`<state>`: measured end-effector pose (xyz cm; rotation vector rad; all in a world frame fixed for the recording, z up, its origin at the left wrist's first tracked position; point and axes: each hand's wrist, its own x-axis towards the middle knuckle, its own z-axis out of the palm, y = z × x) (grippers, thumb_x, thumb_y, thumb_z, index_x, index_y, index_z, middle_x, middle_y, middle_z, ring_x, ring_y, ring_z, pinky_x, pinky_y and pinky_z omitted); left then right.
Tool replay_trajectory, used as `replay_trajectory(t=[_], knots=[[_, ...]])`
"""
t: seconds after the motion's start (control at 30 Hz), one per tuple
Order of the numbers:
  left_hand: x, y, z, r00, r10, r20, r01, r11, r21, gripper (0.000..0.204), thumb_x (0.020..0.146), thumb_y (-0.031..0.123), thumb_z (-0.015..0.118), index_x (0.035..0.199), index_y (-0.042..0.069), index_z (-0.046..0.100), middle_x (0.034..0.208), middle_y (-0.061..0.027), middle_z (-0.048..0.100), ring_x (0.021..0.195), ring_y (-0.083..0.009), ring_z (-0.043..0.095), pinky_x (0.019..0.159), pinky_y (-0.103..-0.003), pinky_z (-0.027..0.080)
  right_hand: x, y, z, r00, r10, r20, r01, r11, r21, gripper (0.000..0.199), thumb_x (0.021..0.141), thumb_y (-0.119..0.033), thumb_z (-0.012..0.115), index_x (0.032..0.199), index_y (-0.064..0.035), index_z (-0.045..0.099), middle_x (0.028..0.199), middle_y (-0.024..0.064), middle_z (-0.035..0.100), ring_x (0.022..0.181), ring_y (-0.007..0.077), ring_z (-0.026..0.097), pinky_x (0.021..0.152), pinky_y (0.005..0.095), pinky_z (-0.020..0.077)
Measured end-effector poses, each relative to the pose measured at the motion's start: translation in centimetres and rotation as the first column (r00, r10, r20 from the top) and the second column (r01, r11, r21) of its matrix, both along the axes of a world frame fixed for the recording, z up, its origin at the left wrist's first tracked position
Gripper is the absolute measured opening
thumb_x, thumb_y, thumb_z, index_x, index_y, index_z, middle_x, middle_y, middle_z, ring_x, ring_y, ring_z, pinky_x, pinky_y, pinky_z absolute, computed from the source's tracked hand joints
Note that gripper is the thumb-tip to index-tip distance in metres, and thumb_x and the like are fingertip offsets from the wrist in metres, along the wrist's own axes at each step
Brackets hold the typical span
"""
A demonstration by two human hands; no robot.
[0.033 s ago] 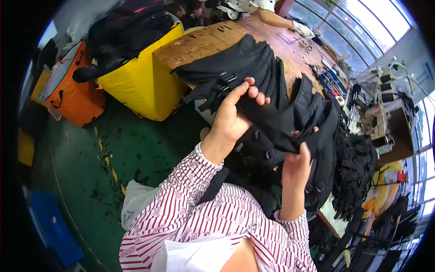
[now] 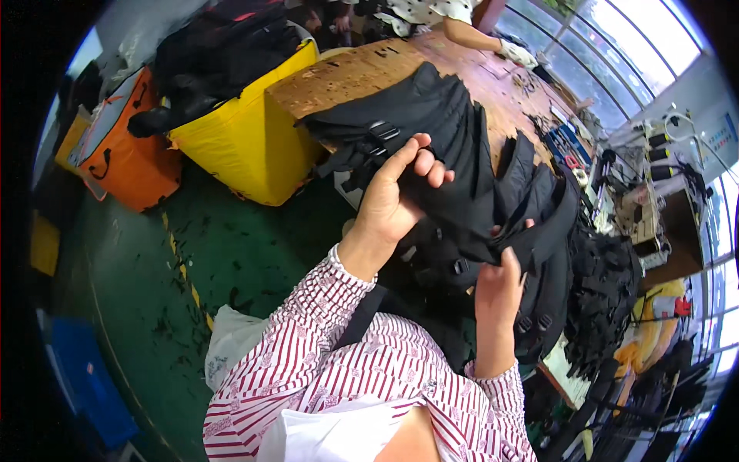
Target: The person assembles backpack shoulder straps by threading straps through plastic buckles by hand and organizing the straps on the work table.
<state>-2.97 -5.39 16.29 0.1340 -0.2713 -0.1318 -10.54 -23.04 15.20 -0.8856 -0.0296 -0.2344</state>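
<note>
A heap of black padded fabric straps (image 2: 454, 115) hangs over the near edge of the wooden table, with a black plastic buckle (image 2: 382, 131) on its left side. My left hand (image 2: 394, 192) grips a black strap (image 2: 454, 204) near its upper left end, thumb against the curled fingers. Lower and to the right, my right hand (image 2: 500, 289) holds the same strap, thumb in front and fingertips showing over its edge. The strap stretches between both hands. More straps with buckles hang below it, partly hidden by my hands.
A yellow bin (image 2: 254, 138) full of black goods stands left of the wooden table (image 2: 339, 77), beside an orange bin (image 2: 135, 165). Across the table is a co-worker's gloved hand (image 2: 517, 54). Tools and a blue tray (image 2: 566, 142) lie at the right. A black pile (image 2: 604, 285) sits nearer.
Both hands keep their hold on the strap. My right hand has shifted slightly left, and the whole view has moved a little.
</note>
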Motion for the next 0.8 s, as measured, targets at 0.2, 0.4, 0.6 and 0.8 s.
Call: replay_trajectory(t=[0.2,0.4,0.6,0.8], knots=[[-1.0,7.7,-0.5,0.956,0.231,0.182,-0.254,0.961,0.111,0.03,0.099,0.029,0.043,0.109,0.008,0.061,0.058,0.0057,0.033,0.057,-0.0098,0.04,0.073,-0.03,0.04,-0.7,0.8,-4.3,0.819,0.515,-0.255,-0.568,0.663,-0.487,0.061,0.086,-0.007,0.063,0.138,-0.0053,0.033,0.115,0.0079,0.055,0.102,0.0167,0.056,0.089,0.0291,0.0446],[-2.9,10.0,-2.3,0.897,0.423,-0.125,-0.378,0.883,0.28,0.029,0.097,0.024,0.047,0.12,0.007,0.05,0.076,-0.0015,0.055,0.073,-0.0169,0.055,0.088,-0.037,0.045,0.1,1.8,-4.3,0.634,0.627,-0.452,-0.704,0.225,-0.674,0.042,0.089,-0.014,0.061,0.127,-0.0008,0.048,0.101,0.0105,0.065,0.091,0.0166,0.063,0.08,0.0296,0.0489],[-3.7,8.8,-6.1,0.943,0.333,0.027,-0.283,0.752,0.596,0.035,0.096,0.02,0.049,0.124,0.0,0.044,0.068,-0.0001,0.045,0.063,-0.0121,0.048,0.074,-0.028,0.043,1.2,3.2,-3.2,0.716,0.597,-0.361,-0.524,0.118,-0.843,0.037,0.087,-0.008,0.063,0.122,-0.0008,0.052,0.096,0.0121,0.066,0.088,0.0168,0.063,0.08,0.0292,0.0486],[-4.7,5.3,-7.8,0.957,0.286,0.054,-0.215,0.569,0.794,0.043,0.095,0.021,0.052,0.13,-0.003,0.042,0.068,0.0011,0.046,0.063,-0.0082,0.046,0.062,-0.022,0.04,4.0,6.0,-1.5,0.91,0.415,0.011,-0.173,0.403,-0.899,0.035,0.08,-0.011,0.069,0.112,-0.0025,0.059,0.093,0.0102,0.063,0.086,0.0184,0.062,0.076,0.0297,0.0488]])
